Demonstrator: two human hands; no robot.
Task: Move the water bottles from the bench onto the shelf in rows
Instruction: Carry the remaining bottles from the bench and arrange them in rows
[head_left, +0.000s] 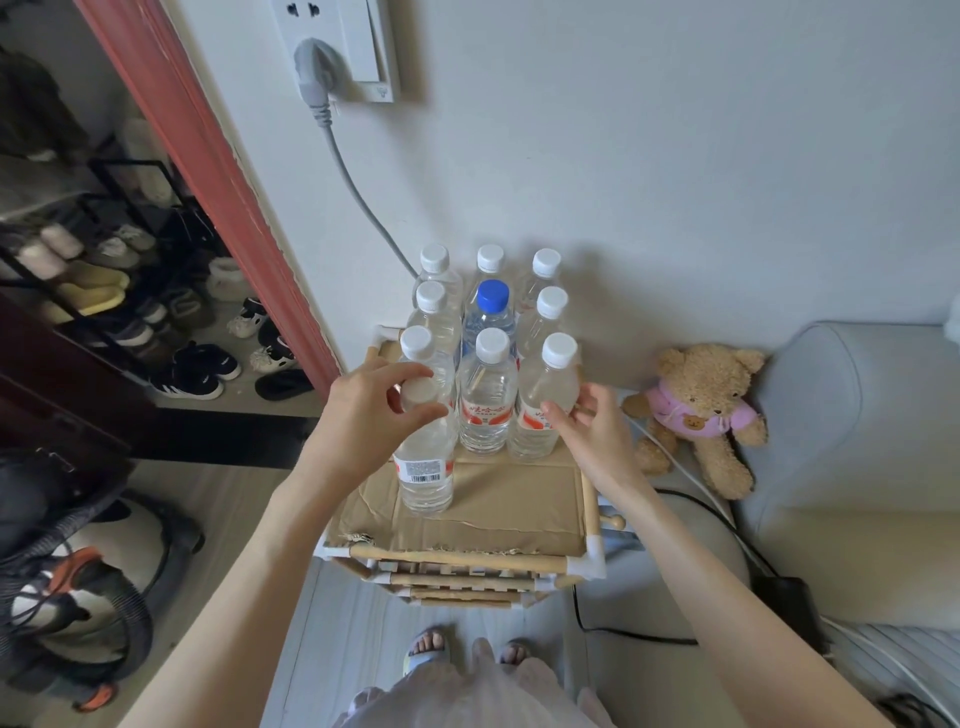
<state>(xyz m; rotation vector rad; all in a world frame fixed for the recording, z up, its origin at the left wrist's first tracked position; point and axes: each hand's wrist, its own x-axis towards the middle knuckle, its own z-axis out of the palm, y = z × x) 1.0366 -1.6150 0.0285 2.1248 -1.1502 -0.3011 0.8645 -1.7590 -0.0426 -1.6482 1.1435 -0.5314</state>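
Observation:
Several clear water bottles stand in rows at the back of the shelf top (519, 512), a wooden rack covered with cardboard. All have white caps except one blue-capped bottle (491, 312) in the middle. A lone bottle (425, 467) stands in front of the left column; my left hand (371, 410) is closed around its white cap. My right hand (592, 421) touches the side of the front right bottle (545, 405) with its fingers spread. The bench is out of view.
A grey cable hangs from a wall socket (337, 47) down behind the bottles. A teddy bear (701, 410) sits on a sofa (857, 415) at the right. A shoe rack (119, 291) and a vacuum cleaner (78, 597) stand at the left.

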